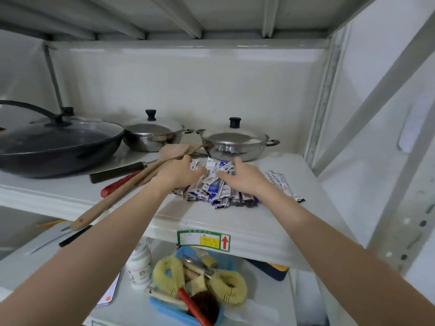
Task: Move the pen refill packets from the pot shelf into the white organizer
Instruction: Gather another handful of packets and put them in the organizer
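White metal shelving fills the view, and the pot shelf [235, 222] sits at about chest height with a dark wok [56, 147] and two lidded steel pots [235, 142] along its back. In front of the right-hand pot lies a heap of pen refill packets [216, 184], blue and white, their long axes running roughly front to back, fanned a little. A few more loose packets [282, 184] lie just beside the heap on its right, apart from the hands.

Both hands are on the heap. The left hand [181, 172] comes in from the left edge and the right hand [244, 177] from the right, fingers relaxed and spread, laid over the top of the packets rather than curled round them; nothing looks lifted yet. The heap lies directly between the two palms, so the likely move is a squeeze inward from both sides across the packets' short axis to bunch them. Neither hand is clearly nearer. The right one would be better placed for the strays.

Wooden spatulas [141, 180] and a red-handled tool [117, 184] lie just left of the left wrist. The white organizer is not in view.
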